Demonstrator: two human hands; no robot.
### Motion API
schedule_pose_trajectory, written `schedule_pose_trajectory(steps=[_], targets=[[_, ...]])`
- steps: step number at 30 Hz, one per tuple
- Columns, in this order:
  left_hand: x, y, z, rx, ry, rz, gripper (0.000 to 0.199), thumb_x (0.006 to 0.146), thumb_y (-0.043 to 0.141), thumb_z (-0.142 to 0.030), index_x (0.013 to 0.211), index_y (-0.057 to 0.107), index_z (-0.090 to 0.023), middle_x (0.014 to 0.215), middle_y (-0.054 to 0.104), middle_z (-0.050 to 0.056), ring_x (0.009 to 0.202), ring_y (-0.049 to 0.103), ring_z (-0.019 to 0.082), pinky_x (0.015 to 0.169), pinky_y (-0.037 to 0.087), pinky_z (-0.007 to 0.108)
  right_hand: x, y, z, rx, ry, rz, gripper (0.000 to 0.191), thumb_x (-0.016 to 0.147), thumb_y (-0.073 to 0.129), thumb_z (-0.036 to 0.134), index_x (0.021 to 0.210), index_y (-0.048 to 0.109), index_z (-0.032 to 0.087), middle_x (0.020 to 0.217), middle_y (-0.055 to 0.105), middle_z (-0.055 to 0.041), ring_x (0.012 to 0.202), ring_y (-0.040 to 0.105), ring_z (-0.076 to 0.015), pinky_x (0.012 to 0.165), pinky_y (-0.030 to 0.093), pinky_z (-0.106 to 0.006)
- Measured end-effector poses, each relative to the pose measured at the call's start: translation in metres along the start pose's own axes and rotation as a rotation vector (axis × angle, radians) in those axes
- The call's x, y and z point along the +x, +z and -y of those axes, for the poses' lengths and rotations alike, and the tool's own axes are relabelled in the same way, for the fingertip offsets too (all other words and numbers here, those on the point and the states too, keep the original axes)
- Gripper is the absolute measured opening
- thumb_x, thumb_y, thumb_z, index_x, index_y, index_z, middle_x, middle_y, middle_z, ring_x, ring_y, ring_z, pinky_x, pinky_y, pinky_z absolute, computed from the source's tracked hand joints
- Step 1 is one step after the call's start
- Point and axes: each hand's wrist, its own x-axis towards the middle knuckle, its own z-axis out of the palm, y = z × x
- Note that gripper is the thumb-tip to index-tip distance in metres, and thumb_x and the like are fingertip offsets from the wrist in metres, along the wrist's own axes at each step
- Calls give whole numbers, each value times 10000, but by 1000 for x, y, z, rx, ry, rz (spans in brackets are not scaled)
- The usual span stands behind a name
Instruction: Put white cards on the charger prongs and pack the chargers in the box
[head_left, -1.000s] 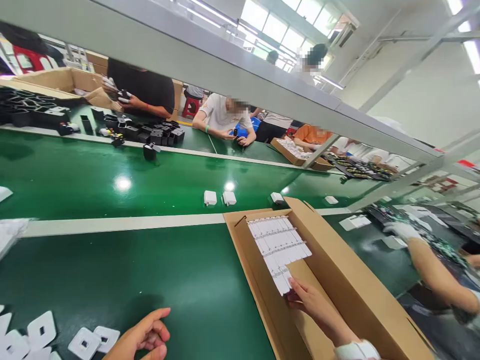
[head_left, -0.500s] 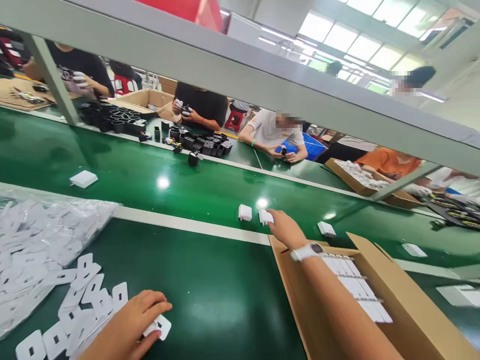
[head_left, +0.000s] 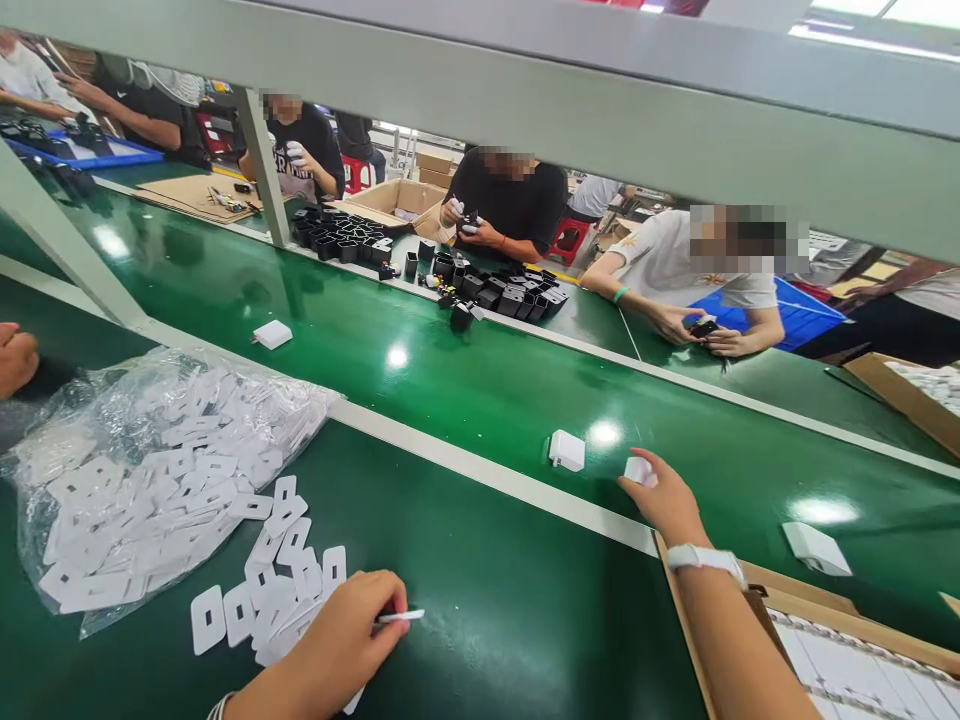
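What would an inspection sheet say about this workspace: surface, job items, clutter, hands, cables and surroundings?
Surface: dark green bench; glossy green strip beyond a pale divider.
Job's things: white slotted plates; white plug adapters, three on the strip plus one held.
Clutter: clear plastic bag full of plates, others loose beside it; cardboard box holding white pieces.
Hands: left hand pinches a plate; right hand grips an adapter; whether that adapter touches the strip, cannot tell.
Cables: nothing seen plainly.
Surroundings: co-workers seated opposite, near heaped black housings; another person's hand at far left; grey beam overhead.
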Motion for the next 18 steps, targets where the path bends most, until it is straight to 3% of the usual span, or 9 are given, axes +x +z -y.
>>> schedule_pose_trajectory(steps=[3, 5, 7, 8, 11, 15, 18], targets=[[10, 1, -6, -367, -81, -9, 229, 858, 350, -444, 823, 371, -219, 887, 666, 105, 798, 640, 230, 636, 475, 327, -52, 5, 19, 270, -5, -10, 751, 693, 538, 415, 1353, 374, 96, 1279, 527, -208, 955, 596, -293, 868, 452, -448], [17, 4, -9, -560, -100, -41, 351, 833, 343, -539, 965, 330, -214, 1051, 659, 167, 881, 668, 241, 670, 525, 345, -100, 14, 39, 461, -51, 183, 750, 691, 464, 576, 1264, 462, 91, 1131, 626, -194, 874, 630, -279, 796, 498, -402], [20, 9, -12, -680, -101, -93, 548, 805, 394, -601, 1144, 291, -183, 1207, 597, 214, 1016, 644, 254, 808, 536, 395, -152, 27, 61, 606, -84, 428, 735, 706, 434, 671, 1134, 562, 87, 954, 692, -177, 741, 652, -262, 690, 526, -374], [21, 11, -13, -738, -91, -115, 634, 795, 432, -624, 1209, 286, -167, 1262, 568, 219, 1087, 613, 260, 894, 511, 413, -176, 34, 71, 644, -94, 518, 709, 717, 467, 681, 1079, 597, 86, 874, 703, -162, 660, 641, -243, 645, 522, -362], [16, 17, -15, -919, -34, -129, 717, 793, 500, -676, 1275, 380, -159, 1367, 508, 185, 1234, 502, 295, 1054, 402, 458, -229, 56, 95, 855, -21, 724, 636, 798, 512, 686, 1033, 631, 107, 820, 703, -116, 693, 636, -211, 673, 506, -317], [6, 21, -16, -918, 20, -96, 756, 814, 456, -717, 1361, 413, -197, 1503, 368, 101, 1387, 304, 286, 1188, 206, 485, -255, 79, 103, 1041, 132, 684, 635, 774, 569, 704, 1023, 641, 125, 875, 696, -91, 780, 636, -213, 670, 502, -285], [4, 21, -17, -826, 49, -81, 766, 844, 394, -713, 1385, 400, -171, 1508, 358, 102, 1402, 282, 263, 1206, 184, 466, -258, 87, 98, 1148, 199, 620, 598, 763, 615, 676, 1047, 637, 150, 960, 690, -84, 840, 634, -215, 686, 517, -281]])
